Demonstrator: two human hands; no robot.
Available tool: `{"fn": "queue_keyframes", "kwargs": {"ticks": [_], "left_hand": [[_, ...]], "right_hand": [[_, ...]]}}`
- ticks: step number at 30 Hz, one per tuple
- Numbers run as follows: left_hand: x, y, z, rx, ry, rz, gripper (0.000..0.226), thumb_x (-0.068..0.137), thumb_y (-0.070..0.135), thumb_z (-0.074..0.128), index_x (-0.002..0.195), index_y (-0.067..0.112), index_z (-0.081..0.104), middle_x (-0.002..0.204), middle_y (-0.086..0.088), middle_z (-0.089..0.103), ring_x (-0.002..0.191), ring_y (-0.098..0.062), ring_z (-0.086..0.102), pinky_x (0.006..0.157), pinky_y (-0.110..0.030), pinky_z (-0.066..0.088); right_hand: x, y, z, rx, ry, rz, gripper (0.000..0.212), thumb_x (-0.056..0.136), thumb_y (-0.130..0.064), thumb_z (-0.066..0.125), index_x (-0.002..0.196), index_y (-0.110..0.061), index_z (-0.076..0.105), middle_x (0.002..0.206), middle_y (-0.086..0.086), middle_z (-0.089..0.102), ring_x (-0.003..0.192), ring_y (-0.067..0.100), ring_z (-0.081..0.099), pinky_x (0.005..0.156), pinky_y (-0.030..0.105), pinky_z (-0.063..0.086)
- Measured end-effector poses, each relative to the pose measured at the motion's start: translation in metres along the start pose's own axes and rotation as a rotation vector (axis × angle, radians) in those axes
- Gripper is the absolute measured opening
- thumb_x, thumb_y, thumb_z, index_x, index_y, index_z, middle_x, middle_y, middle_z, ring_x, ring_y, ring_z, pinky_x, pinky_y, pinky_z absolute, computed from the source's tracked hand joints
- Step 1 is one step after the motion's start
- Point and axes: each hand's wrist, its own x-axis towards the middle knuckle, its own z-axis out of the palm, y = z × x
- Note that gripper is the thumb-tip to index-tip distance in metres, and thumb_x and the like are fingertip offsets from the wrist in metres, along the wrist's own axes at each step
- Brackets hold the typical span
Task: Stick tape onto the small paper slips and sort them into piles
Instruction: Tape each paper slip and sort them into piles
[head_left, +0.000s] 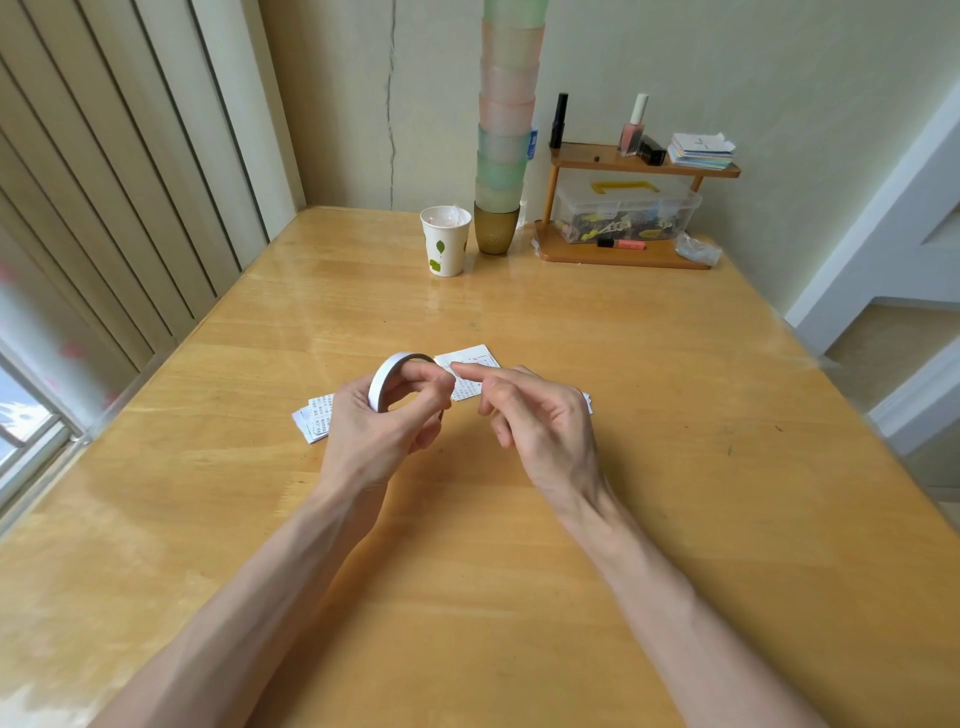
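Glossy wooden table (519, 571); matt paper slips (470, 371); smooth white tape roll (387, 376).

The wooden table (519, 571) holds paper slips (316, 418), a paper cup (445, 241), a rack (618, 257).

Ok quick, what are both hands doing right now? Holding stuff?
Left hand: closed grip on the thin white ring-shaped tape roll.
Right hand: open, holds nothing visible; index finger stretched toward the roll.
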Motion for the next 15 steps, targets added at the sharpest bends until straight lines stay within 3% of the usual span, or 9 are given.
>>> {"fn": "queue_keyframes", "kwargs": {"ticks": [5, 10, 12, 15], "left_hand": [[-0.0019, 0.0034, 0.0025, -0.032, -0.016, -0.010, 0.022, 0.086, 0.032, 0.079, 0.080, 0.011, 0.074, 0.058, 0.003, 0.049, 0.052, -0.015, 0.040, 0.053, -0.022, 0.038], [-0.0011, 0.0028, 0.0015, -0.005, -0.004, 0.003, 0.021, 0.089, 0.027, 0.078, 0.085, 0.007, 0.074, 0.063, 0.009, 0.052, 0.050, -0.014, 0.040, 0.052, -0.022, 0.039], [-0.0013, 0.0031, 0.0013, -0.004, -0.005, 0.002, 0.020, 0.089, 0.027, 0.078, 0.084, 0.008, 0.074, 0.063, 0.009, 0.052, 0.050, -0.013, 0.040, 0.052, -0.021, 0.038], [-0.0024, 0.0035, 0.0010, -0.012, -0.008, 0.001, 0.018, 0.087, 0.029, 0.078, 0.080, 0.013, 0.075, 0.064, 0.005, 0.051, 0.051, -0.014, 0.039, 0.054, -0.023, 0.038]], "right_hand": [[-0.0008, 0.0007, 0.0018, -0.051, 0.008, -0.021, 0.032, 0.098, -0.023, 0.055, 0.115, -0.012, 0.080, 0.074, -0.028, 0.064, 0.060, 0.004, 0.056, 0.068, 0.017, 0.043], [-0.0004, 0.0006, 0.0005, -0.044, 0.017, -0.014, 0.033, 0.098, -0.029, 0.056, 0.116, -0.016, 0.080, 0.074, -0.024, 0.063, 0.058, 0.007, 0.052, 0.066, 0.022, 0.044], [-0.0005, 0.0011, 0.0009, -0.042, 0.021, -0.015, 0.032, 0.098, -0.028, 0.056, 0.115, -0.017, 0.080, 0.072, -0.022, 0.062, 0.056, 0.010, 0.048, 0.062, 0.031, 0.044], [-0.0017, 0.0023, 0.0031, -0.055, 0.012, -0.036, 0.035, 0.097, -0.041, 0.056, 0.116, -0.025, 0.080, 0.074, -0.017, 0.058, 0.060, 0.035, 0.046, 0.060, 0.045, 0.043]]}}
